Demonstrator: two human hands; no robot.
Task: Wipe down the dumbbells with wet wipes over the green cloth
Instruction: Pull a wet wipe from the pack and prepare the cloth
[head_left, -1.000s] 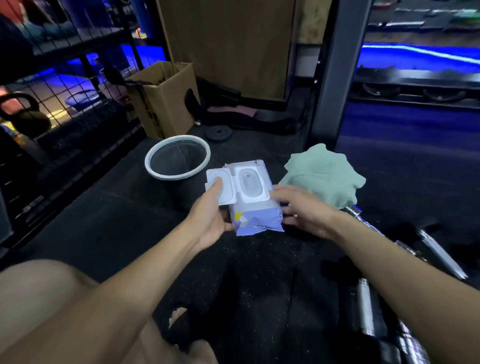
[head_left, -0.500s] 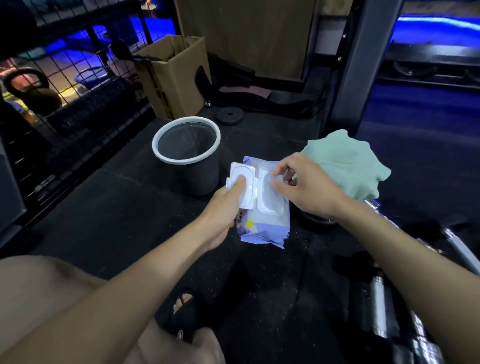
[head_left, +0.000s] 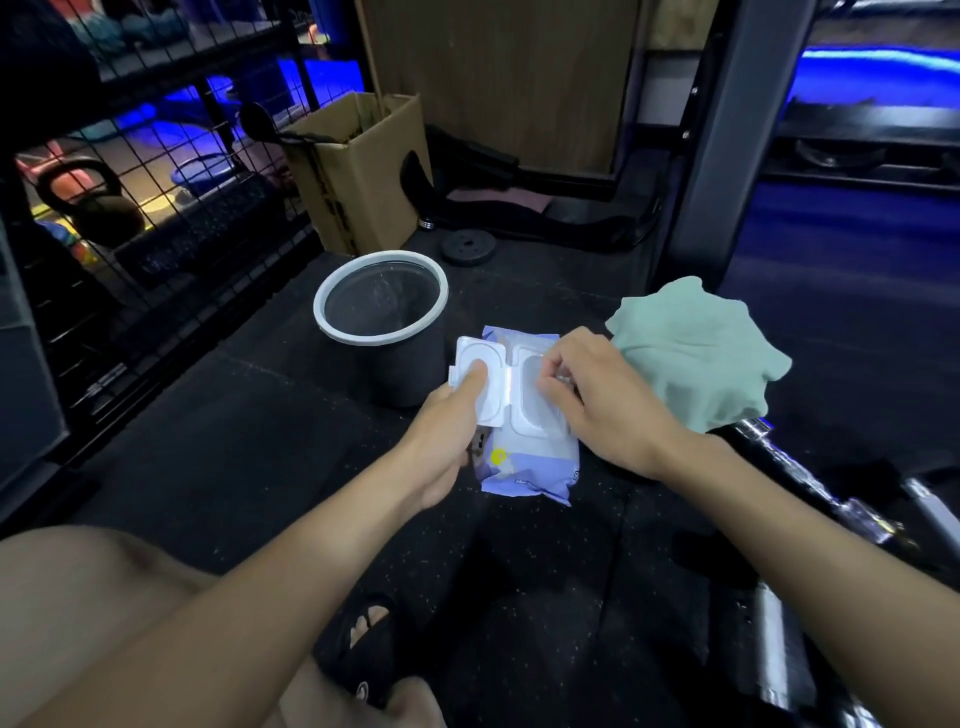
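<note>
A purple pack of wet wipes (head_left: 527, 462) is held above the dark floor, its white flip lid (head_left: 480, 382) folded open to the left. My left hand (head_left: 449, 441) grips the pack from the left, thumb pressing on the open lid. My right hand (head_left: 597, 400) reaches into the pack's opening, fingertips pinching at a wipe there. The green cloth (head_left: 696, 353) lies crumpled just right of my hands. Chrome dumbbell bars (head_left: 810, 483) lie on the floor at the right, one end under the cloth's edge.
A black bin with a white rim (head_left: 382, 306) stands just behind the pack. A cardboard box (head_left: 358, 171), a small weight plate (head_left: 467, 248) and a wire rack holding a kettlebell (head_left: 88, 202) are farther back left. A grey post (head_left: 727, 145) rises behind the cloth.
The pack was lifted off the floor. My right hand moved from the pack's right side onto its opening, with the lid held back by my left thumb.
</note>
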